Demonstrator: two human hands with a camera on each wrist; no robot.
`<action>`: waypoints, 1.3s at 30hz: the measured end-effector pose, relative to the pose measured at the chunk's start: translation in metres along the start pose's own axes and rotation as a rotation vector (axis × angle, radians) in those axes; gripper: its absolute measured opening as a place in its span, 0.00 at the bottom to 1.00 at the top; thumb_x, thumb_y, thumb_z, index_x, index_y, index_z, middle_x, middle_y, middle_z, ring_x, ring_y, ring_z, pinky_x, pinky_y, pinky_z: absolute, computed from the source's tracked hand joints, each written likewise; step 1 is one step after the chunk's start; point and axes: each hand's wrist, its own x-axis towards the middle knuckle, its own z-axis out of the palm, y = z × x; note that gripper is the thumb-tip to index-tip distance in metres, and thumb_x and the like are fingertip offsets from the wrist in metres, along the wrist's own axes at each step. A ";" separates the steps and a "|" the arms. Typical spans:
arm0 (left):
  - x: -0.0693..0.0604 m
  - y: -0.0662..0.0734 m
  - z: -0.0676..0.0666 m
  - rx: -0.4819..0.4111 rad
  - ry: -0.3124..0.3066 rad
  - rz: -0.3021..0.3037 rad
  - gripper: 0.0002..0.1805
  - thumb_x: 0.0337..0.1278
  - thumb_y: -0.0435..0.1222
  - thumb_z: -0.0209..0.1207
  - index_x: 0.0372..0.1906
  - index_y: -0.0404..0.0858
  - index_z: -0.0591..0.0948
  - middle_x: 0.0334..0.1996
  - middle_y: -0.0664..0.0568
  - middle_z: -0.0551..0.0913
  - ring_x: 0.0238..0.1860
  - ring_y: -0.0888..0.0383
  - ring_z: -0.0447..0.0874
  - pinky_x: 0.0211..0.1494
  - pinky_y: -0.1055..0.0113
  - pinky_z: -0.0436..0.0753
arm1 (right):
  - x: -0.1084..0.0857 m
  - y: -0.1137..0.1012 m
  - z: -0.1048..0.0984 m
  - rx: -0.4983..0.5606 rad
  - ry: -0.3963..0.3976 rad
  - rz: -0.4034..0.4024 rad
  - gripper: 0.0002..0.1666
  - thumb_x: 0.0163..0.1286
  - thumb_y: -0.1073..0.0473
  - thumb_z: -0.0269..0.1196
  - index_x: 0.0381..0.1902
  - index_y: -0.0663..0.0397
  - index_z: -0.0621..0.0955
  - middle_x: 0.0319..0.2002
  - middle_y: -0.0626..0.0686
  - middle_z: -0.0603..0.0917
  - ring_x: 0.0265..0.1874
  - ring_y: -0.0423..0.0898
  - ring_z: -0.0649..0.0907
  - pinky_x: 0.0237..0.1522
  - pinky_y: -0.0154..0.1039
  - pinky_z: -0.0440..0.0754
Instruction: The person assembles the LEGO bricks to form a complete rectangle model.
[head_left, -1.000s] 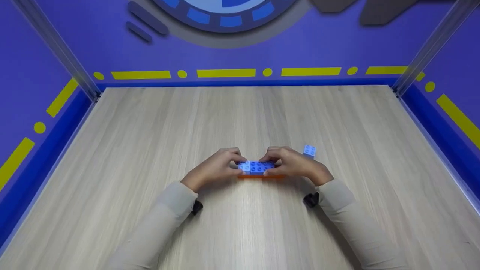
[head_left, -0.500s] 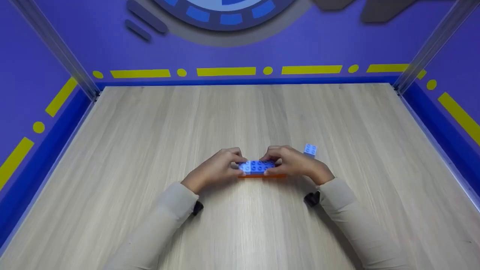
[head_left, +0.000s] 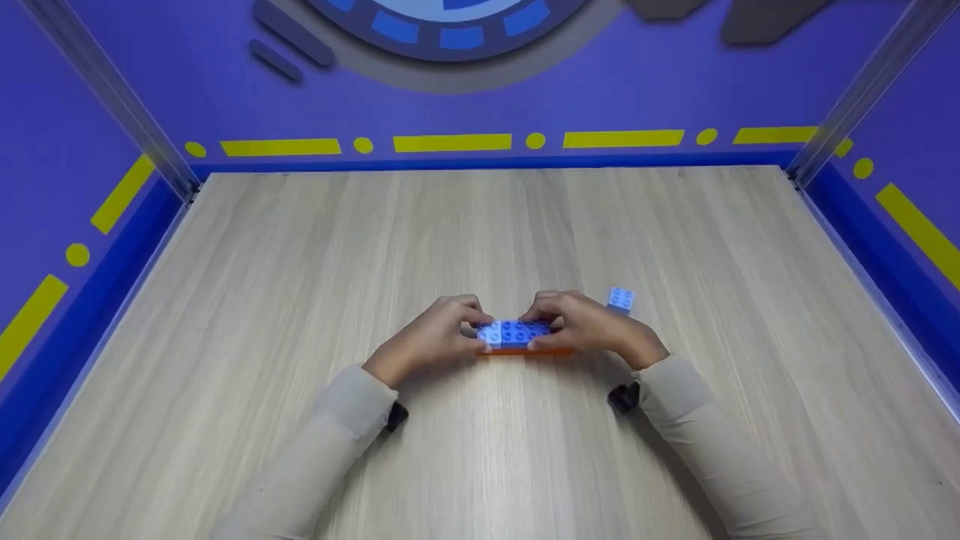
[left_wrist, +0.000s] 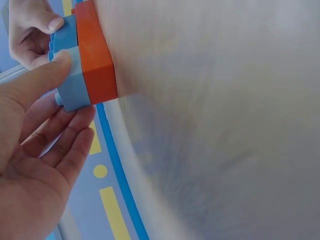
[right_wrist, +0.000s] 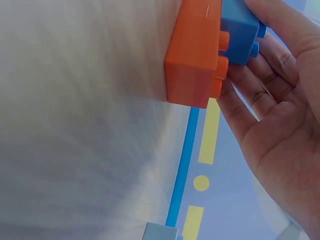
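Note:
An orange brick [head_left: 525, 352] [left_wrist: 95, 60] [right_wrist: 192, 60] lies on the table, carrying a light blue brick [head_left: 491, 334] [left_wrist: 75, 85] on its left end and a darker blue brick [head_left: 517, 334] [right_wrist: 239, 30] beside that. My left hand [head_left: 435, 337] [left_wrist: 40, 135] pinches the light blue brick between thumb and fingers. With thumb and fingers my right hand [head_left: 585, 324] [right_wrist: 285, 95] grips the darker blue brick. Studs of the orange brick show at its right end in the right wrist view.
Behind my right hand sits another light blue brick [head_left: 621, 298] [right_wrist: 160, 232], with a darker blue part under its front edge. The wooden table [head_left: 480, 240] is bordered by blue and purple walls with yellow marks.

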 end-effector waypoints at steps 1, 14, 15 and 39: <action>0.000 0.000 0.000 -0.003 0.001 -0.004 0.20 0.50 0.34 0.69 0.51 0.35 0.84 0.36 0.53 0.78 0.42 0.59 0.76 0.46 0.68 0.78 | 0.000 0.000 0.000 0.000 -0.002 0.003 0.17 0.61 0.55 0.69 0.46 0.57 0.83 0.44 0.53 0.83 0.45 0.48 0.83 0.49 0.45 0.82; 0.002 -0.001 0.002 -0.032 0.007 -0.008 0.18 0.49 0.33 0.69 0.49 0.34 0.85 0.37 0.51 0.80 0.42 0.58 0.81 0.46 0.66 0.82 | -0.001 -0.007 -0.004 -0.054 -0.048 0.029 0.20 0.63 0.54 0.67 0.50 0.56 0.81 0.47 0.52 0.82 0.48 0.49 0.82 0.51 0.45 0.82; 0.002 -0.001 0.002 -0.029 0.007 -0.010 0.18 0.49 0.33 0.69 0.49 0.35 0.85 0.37 0.51 0.80 0.42 0.59 0.80 0.46 0.66 0.82 | -0.001 -0.007 -0.004 -0.058 -0.050 0.030 0.20 0.63 0.54 0.67 0.50 0.56 0.81 0.47 0.52 0.82 0.48 0.49 0.82 0.51 0.45 0.82; 0.002 0.001 0.000 -0.024 0.016 -0.024 0.19 0.48 0.33 0.70 0.48 0.33 0.85 0.39 0.49 0.83 0.42 0.55 0.83 0.46 0.65 0.82 | -0.006 -0.007 -0.008 -0.090 -0.051 0.016 0.22 0.63 0.55 0.67 0.54 0.55 0.81 0.49 0.53 0.83 0.50 0.49 0.82 0.52 0.46 0.81</action>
